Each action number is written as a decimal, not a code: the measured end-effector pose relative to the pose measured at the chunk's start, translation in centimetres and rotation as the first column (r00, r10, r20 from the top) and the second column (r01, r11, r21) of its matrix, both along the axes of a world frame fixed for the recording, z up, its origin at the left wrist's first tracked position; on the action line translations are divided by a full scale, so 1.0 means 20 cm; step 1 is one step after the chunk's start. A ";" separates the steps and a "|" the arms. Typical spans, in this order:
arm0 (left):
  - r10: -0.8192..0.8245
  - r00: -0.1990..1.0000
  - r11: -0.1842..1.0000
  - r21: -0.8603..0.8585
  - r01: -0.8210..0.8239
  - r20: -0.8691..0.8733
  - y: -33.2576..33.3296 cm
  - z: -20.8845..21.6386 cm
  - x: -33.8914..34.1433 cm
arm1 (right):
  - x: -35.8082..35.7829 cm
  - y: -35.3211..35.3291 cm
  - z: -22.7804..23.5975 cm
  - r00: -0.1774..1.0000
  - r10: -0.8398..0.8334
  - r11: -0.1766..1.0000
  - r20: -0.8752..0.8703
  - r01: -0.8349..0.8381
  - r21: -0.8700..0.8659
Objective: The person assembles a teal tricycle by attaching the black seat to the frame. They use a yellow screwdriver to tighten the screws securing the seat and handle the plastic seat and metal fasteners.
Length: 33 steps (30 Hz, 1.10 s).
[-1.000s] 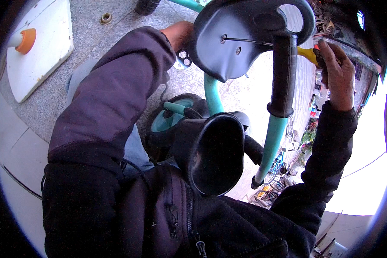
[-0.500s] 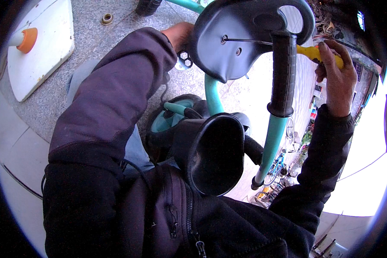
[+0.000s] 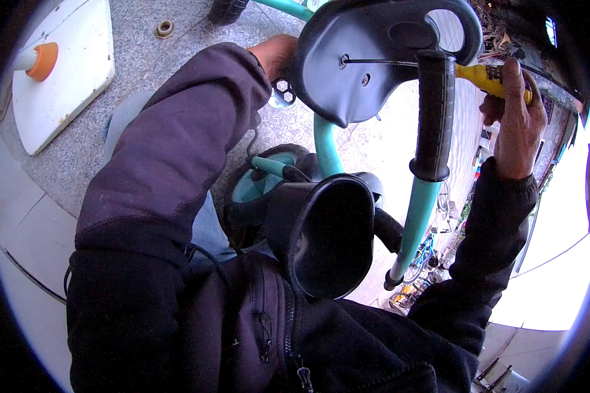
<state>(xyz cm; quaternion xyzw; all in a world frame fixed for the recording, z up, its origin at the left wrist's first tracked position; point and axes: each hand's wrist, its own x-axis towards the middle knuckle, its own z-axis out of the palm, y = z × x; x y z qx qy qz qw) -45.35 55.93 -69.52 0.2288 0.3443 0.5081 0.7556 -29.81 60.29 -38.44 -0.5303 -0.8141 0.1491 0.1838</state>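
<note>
A black plastic seat (image 3: 347, 92) of a child's tricycle with turquoise tubing (image 3: 327, 147) is at the upper middle. My right hand (image 3: 519, 124) is closed on the yellow handle of a screwdriver (image 3: 488, 78), thumb extended upward beside it. The screwdriver's long thin shaft passes behind a black handlebar grip (image 3: 434, 118), and its tip meets a recessed screw hole in the seat. A second recessed hole sits just below. My left hand (image 3: 276, 55) is behind the seat's left edge, fingers hidden. Below it shows a flat metal spanner (image 3: 283, 93) with hexagonal holes; whether I hold it is unclear.
In front of my chest is a black plastic bucket-shaped part (image 3: 331, 239), beside a turquoise wheel (image 3: 255, 183). A white board (image 3: 72, 85) with an orange-collared leg lies at left. A roll of tape (image 3: 165, 29) rests on the stone floor. Bicycles stand far right.
My right hand has shifted its hold on the screwdriver handle, the thumb now pointing further up. The seat and handlebar have moved very slightly; the screwdriver tip remains at the same hole.
</note>
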 end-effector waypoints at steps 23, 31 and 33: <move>-0.038 0.993 0.995 0.084 0.048 -0.111 -0.03 0.06 -0.02 | 0.04 -0.01 0.03 0.947 0.313 0.950 0.075 -0.311 -0.040; -0.020 0.995 0.999 0.050 0.016 0.095 0.09 -0.22 0.04 | 0.01 0.04 0.07 0.980 -0.035 0.983 0.195 0.069 -0.172; -0.017 0.994 1.000 0.026 0.015 0.105 0.08 -0.17 0.05 | 0.03 0.06 0.08 0.965 -0.019 0.993 0.263 0.050 -0.111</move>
